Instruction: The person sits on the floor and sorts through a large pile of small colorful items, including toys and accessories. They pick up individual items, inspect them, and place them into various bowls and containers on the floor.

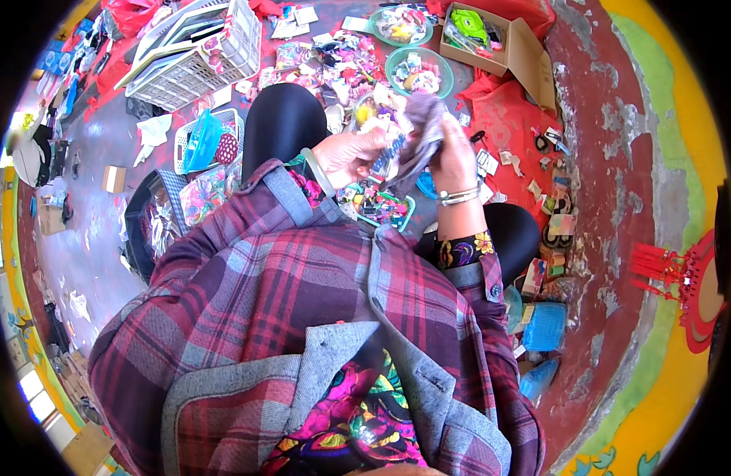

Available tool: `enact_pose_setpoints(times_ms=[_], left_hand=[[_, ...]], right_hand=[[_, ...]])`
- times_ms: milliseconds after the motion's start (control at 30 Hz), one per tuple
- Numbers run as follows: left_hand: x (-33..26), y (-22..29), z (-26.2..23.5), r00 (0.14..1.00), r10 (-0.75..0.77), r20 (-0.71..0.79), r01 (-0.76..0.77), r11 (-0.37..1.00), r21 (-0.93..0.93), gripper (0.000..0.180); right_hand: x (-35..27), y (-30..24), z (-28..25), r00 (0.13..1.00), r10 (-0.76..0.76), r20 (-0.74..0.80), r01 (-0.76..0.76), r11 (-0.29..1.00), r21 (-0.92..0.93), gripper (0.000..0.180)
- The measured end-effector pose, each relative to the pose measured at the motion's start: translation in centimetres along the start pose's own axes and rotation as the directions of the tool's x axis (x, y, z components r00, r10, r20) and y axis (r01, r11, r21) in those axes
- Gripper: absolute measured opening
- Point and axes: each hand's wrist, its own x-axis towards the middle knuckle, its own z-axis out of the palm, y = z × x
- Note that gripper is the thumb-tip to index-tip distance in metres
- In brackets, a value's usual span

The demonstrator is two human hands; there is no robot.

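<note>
In front of my chest, a greyish-purple piece of cloth hangs bunched up. My right hand is closed round its right side. From the left, my left hand reaches toward it with thumb and fingers pressed together. A small blue-and-white patterned piece shows between the left fingertips and the cloth; whether it belongs to the cloth I cannot tell. Just below my hands stands a green-rimmed tray of small colourful items. Beyond them lies a spread-out pile of colourful small pieces.
Two green bowls of small pieces and an open cardboard box stand at the far right. A white crate and a basket with a blue container are on the left. A peeling wall runs along the right.
</note>
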Motion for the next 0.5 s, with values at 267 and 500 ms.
enact_pose_setpoints(times_ms=[267,500], left_hand=[[-0.7,1.9,-0.9,0.932,0.274,-0.237,-0.268,0.962,0.06,0.014],[-0.6,1.4,0.5,0.945,0.263,-0.196,-0.282,0.957,-0.075,0.01]], right_hand=[[-0.6,-2.3,0.4,0.993,-0.027,-0.111,0.033,0.998,0.053,0.03],[-1.5,-0.2,3.6,0.999,-0.047,0.003,0.047,0.977,-0.208,0.041]])
